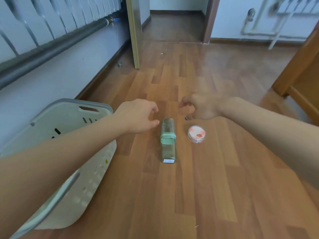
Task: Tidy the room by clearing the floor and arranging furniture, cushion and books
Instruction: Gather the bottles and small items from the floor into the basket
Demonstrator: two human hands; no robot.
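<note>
Head view looks down on a wood-laminate floor (pixel 215 187). A white perforated plastic basket (pixel 69 107) stands at the left. Mid-floor lies a clear, square-sided bottle (pixel 168 140) with a mint-green band. Its long axis runs straight away from the camera and its labelled base faces the viewer. The left hand (pixel 138 116) hovers beside the bottle's far end, its fingers loosely curled and holding nothing. The right hand (pixel 202 106) is blurred and half-curled, with nothing visible in it. It sits just beyond a small round clear case (pixel 196 133) with pink inside.

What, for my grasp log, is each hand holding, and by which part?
Nothing. The left hand hangs loosely curled beside the clear container lying on its side; the blurred right hand is just beyond the small round jar. Neither grips anything.
</note>
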